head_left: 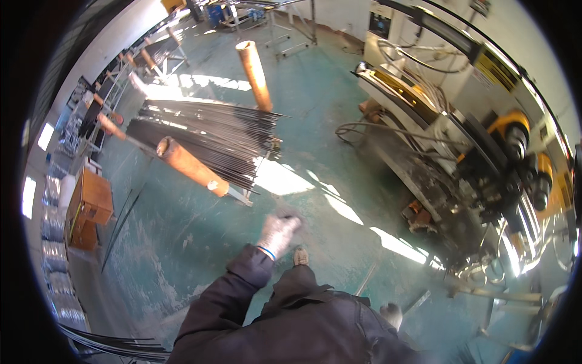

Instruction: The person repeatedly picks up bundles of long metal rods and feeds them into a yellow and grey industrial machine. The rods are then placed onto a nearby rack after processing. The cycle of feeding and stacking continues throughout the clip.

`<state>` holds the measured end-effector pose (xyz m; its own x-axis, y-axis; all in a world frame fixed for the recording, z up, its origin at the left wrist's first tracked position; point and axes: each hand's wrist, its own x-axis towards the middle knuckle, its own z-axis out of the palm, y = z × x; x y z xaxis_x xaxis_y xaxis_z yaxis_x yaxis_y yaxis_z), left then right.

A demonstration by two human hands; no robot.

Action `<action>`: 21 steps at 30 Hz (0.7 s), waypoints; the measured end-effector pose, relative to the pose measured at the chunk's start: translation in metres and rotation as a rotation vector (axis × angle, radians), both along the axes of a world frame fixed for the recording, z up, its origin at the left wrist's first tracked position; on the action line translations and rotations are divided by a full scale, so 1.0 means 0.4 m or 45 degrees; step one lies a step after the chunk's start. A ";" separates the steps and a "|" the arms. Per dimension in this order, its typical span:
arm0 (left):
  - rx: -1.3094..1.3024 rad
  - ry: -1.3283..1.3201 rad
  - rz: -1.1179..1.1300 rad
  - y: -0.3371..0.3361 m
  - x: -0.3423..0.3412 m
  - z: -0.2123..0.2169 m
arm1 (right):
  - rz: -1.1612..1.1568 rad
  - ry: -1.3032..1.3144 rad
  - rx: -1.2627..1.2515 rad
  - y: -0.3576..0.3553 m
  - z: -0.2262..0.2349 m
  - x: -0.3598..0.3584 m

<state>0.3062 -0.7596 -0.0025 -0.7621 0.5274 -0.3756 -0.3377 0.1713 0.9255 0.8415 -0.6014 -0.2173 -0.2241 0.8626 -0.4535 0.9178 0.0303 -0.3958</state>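
Note:
My left hand (280, 234), in a pale work glove with a blue edge at the cuff, hangs out in front of me over the green floor. Motion smears its fingers, so I cannot make out whether they are curled or hold anything. Nearest to it is a rack with long thin dark rods (206, 130), a little way ahead and to the left. At my right side a pale gloved shape, apparently my right hand (392, 315), shows just past the dark jacket. Its fingers are mostly hidden. One of my shoes (301, 256) is on the floor ahead.
Two upright orange-brown tubes, a near one (191, 165) and a far one (254, 76), flank the rods. A large machine (448, 158) with cables and yellow parts fills the right. A wooden cabinet (91, 203) stands left; more dark rods (115, 346) lie lower left.

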 end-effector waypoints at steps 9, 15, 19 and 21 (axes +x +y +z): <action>-0.471 1.534 0.502 -0.431 -0.883 0.271 | 0.414 0.187 0.278 0.290 0.308 -0.988; -1.298 1.288 0.622 -0.468 -1.116 0.265 | 0.955 0.192 -0.061 0.147 0.255 -1.637; -1.345 1.311 0.618 -0.415 -1.144 0.238 | 1.199 0.272 -0.171 0.002 0.143 -2.029; -1.330 1.356 0.657 -0.391 -1.172 0.239 | 1.353 0.156 -0.167 -0.055 0.092 -2.194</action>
<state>-0.1626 -0.9160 0.0931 -0.9119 -0.0004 0.4105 0.1431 0.9370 0.3187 -0.0360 -0.6233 -0.1806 -0.8802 0.1457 -0.4518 0.4002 0.7396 -0.5412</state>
